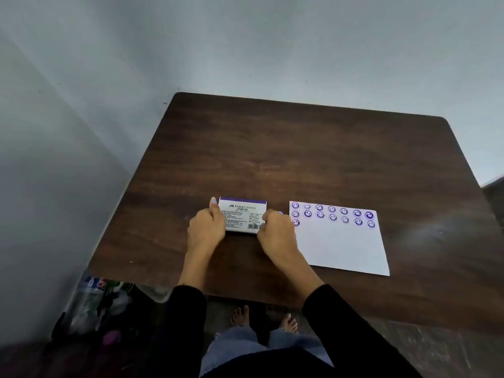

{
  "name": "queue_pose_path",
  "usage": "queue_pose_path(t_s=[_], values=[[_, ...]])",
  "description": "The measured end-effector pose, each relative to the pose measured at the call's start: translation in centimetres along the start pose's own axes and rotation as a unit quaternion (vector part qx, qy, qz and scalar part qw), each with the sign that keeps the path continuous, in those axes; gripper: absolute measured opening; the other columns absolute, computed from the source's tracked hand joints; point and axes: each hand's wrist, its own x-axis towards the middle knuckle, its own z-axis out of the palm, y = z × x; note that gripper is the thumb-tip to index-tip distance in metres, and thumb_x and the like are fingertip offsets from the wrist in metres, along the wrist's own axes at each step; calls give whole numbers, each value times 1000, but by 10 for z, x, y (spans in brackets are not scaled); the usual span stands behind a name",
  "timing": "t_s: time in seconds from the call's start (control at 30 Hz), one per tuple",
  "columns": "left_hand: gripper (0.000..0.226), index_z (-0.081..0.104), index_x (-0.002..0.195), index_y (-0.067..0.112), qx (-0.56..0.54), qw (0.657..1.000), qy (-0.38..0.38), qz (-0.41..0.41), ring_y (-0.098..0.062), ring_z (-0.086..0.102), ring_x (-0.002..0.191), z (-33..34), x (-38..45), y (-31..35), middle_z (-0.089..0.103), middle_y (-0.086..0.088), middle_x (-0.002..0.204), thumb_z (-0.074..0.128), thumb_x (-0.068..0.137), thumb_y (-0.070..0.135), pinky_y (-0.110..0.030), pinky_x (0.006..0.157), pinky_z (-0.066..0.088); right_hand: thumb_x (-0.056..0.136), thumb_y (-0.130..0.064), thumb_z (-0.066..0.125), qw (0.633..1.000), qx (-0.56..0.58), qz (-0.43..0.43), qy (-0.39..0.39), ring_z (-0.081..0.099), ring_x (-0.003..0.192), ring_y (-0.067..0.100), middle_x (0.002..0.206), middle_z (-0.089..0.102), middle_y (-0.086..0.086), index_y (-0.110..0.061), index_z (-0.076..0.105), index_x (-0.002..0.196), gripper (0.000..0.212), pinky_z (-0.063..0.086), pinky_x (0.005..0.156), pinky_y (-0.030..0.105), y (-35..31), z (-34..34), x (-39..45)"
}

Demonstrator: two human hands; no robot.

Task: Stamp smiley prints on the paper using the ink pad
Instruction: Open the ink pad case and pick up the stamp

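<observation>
Item: ink pad [243, 215], a flat rectangular case, white printed label uppermost with a purple strip along its far edge; lay closed on the dark wooden table [300, 148], near the front edge, just left of the paper [343, 246] and apart from it.

Hands: left hand [206, 227] was curled against the case's left end, one finger raised along the far-left corner; right hand [275, 229] was closed against its right end, near the barcode, its fingertips close to the paper's left edge; both gripped the case by its short ends, though how firmly could not be told.

Paper: white sheet, lying flat and slightly skewed; two full rows of purple smiley prints [332, 214] across its far part, one print begun on a third row at the left; lower part blank. Some prints were dark, others faint.

Stamp: not visible; possibly hidden under a hand, could not be told.

Handling, as judged: case looked light, rigid and smooth, apt to slide on the table; best held at the short ends while the lid is lifted along a long edge; inked surface inside likely soft and staining. Paper thin, liable to shift; steady it at a blank margin.
</observation>
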Motion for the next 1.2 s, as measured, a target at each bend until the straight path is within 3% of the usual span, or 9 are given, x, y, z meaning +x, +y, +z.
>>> queue_pose_path(t_s=[0.3,0.43,0.6,0.73,0.83,0.93,1.07,1.2], values=[[66,64,107,0,11,1000,5,-28,-42,49,116,3,1,1,60,-25,121,20,100,49,-42,96,37,86,-3,48,1000,20,15,-16,52,112,38,122,55,21,-2,50,119,33,45,86,37,-1,3,5],[61,63,91,9,3,999,0,-43,-40,49,116,-2,3,6,60,-23,120,20,99,52,-41,95,37,86,-8,49,998,29,32,-36,51,115,39,123,56,22,-3,53,118,32,44,91,37,-5,-3,11],[64,55,69,9,-16,999,-8,-51,-39,48,116,-14,9,16,59,-23,119,23,96,58,-41,97,37,83,-10,47,995,31,68,-62,59,102,40,110,64,24,-1,62,94,21,42,72,31,-10,-19,21],[67,55,63,12,-54,998,-11,-36,-32,58,99,-23,14,24,66,-15,101,25,92,65,-36,83,39,80,-7,41,990,86,88,-69,65,95,40,105,66,25,0,63,82,23,54,84,36,-13,-36,31],[65,52,61,15,-88,996,-9,-26,-30,61,95,-28,19,33,64,-7,82,25,91,66,-40,89,44,80,-5,41,984,133,93,-72,67,91,42,101,68,27,4,68,89,30,55,89,44,-12,-50,39],[60,46,58,22,-100,995,-8,-18,-28,60,94,-28,23,42,57,2,72,24,92,66,-41,93,44,79,-4,39,980,161,96,-72,70,86,39,95,71,26,5,69,92,34,56,89,45,-13,-61,47],[56,45,59,25,-107,994,-7,-16,-20,49,91,-25,34,52,53,5,74,22,93,64,-38,86,35,83,-8,44,977,177,97,-63,65,100,39,108,67,24,1,69,98,30,53,93,45,-18,-68,60],[59,48,63,20,-119,993,-8,-10,-21,53,90,-17,46,56,55,3,77,22,94,63,-39,87,39,84,-12,43,980,165,100,-45,63,102,38,109,66,22,-6,68,99,29,53,93,45,-23,-69,69]])
